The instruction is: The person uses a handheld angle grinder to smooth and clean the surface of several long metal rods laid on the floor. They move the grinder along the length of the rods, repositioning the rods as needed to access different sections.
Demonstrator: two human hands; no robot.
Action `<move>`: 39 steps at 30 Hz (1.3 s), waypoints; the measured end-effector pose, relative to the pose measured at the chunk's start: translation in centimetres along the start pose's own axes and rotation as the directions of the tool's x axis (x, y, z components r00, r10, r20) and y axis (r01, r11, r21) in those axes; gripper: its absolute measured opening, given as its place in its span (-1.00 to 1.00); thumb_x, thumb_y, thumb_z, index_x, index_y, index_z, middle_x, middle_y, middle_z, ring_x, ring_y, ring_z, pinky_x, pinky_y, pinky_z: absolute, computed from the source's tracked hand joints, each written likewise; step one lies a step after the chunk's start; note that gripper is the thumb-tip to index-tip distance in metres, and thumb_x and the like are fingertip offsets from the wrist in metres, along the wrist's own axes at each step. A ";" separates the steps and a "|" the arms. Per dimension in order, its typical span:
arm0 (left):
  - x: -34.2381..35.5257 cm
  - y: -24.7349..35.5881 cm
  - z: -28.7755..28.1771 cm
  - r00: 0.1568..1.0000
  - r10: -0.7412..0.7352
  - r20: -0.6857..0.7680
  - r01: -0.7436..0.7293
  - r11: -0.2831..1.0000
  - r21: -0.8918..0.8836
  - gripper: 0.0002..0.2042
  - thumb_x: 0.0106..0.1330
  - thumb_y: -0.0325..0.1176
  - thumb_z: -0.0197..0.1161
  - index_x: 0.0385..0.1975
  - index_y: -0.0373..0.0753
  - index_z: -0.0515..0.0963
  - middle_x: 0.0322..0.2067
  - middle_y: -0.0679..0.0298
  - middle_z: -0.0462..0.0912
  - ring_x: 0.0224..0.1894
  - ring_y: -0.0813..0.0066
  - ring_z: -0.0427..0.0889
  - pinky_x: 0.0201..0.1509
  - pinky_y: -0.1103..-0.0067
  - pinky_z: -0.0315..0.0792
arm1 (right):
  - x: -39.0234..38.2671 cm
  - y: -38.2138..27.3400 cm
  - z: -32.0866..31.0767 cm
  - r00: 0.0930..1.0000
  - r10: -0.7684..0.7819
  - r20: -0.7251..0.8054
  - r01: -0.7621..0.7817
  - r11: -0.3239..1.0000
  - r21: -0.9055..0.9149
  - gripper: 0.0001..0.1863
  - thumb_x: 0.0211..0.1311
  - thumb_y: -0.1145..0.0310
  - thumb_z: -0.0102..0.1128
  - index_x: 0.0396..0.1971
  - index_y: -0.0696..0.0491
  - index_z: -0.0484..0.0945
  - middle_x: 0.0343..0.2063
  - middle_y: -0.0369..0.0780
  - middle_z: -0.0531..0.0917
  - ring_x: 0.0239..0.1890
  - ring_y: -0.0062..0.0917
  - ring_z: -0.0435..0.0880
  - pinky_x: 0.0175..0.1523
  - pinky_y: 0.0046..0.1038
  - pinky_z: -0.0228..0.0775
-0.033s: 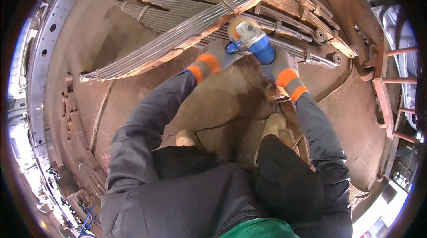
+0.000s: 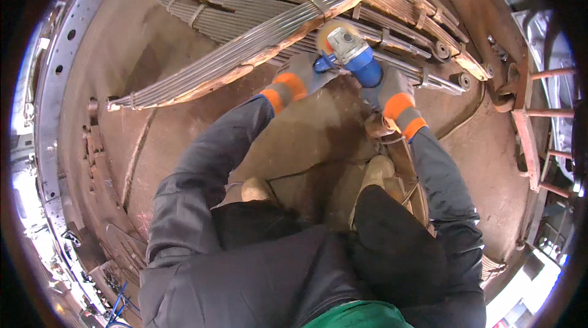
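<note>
My left hand [image 2: 300, 74], in a grey glove with an orange-banded cuff, is closed on the blue side handle of an angle grinder [image 2: 358, 61]. My right hand [image 2: 386, 89], gloved likewise, grips the blue body. The grinder's orange, round disc [image 2: 327, 34] lies over several stacked steel leaf springs, just beside a long spring pack [image 2: 226, 58] that runs diagonally up to a rolled eye at the top right. Whether the disc touches metal I cannot tell. More spring packs [image 2: 429, 46] with clips and eyes lie behind and to the right.
A perforated steel beam [image 2: 64, 52] runs along the left, with rusty metal parts [image 2: 98, 150] beside it. A rusty frame with bars [image 2: 527, 138] stands at right. Cables cross the brown floor [image 2: 294, 132] near my boots [image 2: 376, 175].
My hands and the grinder have shifted very slightly to the right. Otherwise the view is almost the same.
</note>
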State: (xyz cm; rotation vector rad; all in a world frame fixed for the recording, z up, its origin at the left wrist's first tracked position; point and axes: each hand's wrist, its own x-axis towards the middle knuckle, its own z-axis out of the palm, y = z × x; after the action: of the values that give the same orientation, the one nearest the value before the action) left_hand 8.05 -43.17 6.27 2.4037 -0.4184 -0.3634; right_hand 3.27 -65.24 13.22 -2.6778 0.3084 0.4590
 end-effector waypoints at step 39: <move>1.4 0.3 0.4 0.976 -0.129 -0.178 0.106 0.986 -0.131 -0.49 0.13 0.13 0.40 -0.19 -0.24 0.68 -0.28 -0.06 0.73 -0.16 -0.09 0.71 -0.04 0.19 0.57 | 6.9 2.5 -1.4 0.965 -0.263 0.007 0.263 0.964 0.041 -0.48 -0.30 0.21 0.55 -0.20 0.05 0.72 -0.32 -0.08 0.78 -0.30 -0.28 0.76 -0.10 -0.27 0.56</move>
State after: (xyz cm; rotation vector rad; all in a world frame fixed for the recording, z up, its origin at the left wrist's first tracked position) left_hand 9.09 -44.17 5.92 2.3236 -0.1650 -0.2073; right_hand 9.27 -69.05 11.03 -2.6249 -0.0428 0.3818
